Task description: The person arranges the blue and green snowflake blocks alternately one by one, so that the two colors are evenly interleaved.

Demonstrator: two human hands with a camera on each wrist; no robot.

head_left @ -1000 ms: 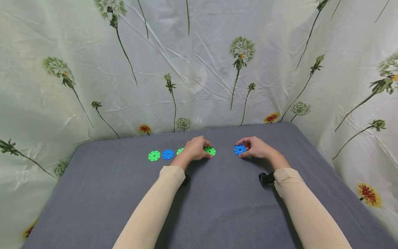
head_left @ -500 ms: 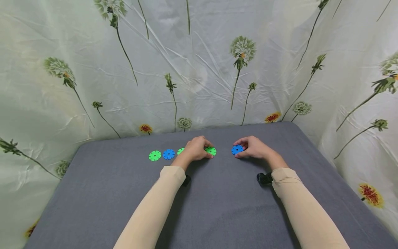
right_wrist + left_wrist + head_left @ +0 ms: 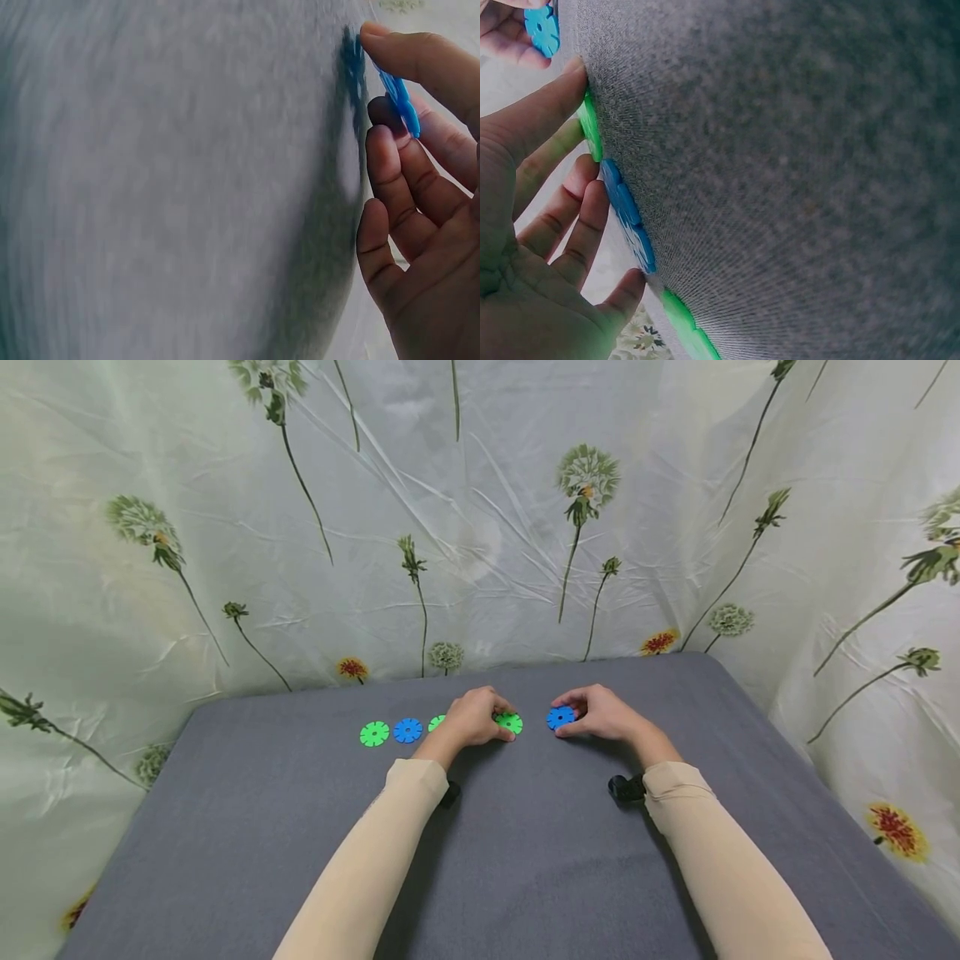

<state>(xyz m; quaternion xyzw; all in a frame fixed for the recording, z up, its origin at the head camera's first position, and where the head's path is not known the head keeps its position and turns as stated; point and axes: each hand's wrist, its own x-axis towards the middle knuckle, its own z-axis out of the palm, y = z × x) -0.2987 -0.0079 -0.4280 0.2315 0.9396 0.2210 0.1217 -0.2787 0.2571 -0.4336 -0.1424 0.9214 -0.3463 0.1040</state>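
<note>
In the head view my left hand (image 3: 468, 718) holds a green notched disc (image 3: 512, 723) by its edges, thumb near and finger far, on the grey cloth. A blue notched disc (image 3: 626, 214) lies flat beneath that hand in the left wrist view, touching or close to the held green one; the head view hides it. To the right, my right hand (image 3: 606, 714) pinches another blue notched disc (image 3: 559, 718) between thumb and fingers. This disc (image 3: 403, 109) is tilted and raised over the cloth, with a bluish reflection or shadow beside it in the right wrist view.
Left of my left hand a row continues with a green disc (image 3: 437, 722), partly covered by the hand, a blue disc (image 3: 408, 730) and a green disc (image 3: 374, 733). Grey cloth (image 3: 525, 860) covers the table. A flower-printed curtain (image 3: 495, 527) hangs behind it.
My right hand has moved left with the blue disc, closer to the green disc at my left hand. The left hand has stayed in place.
</note>
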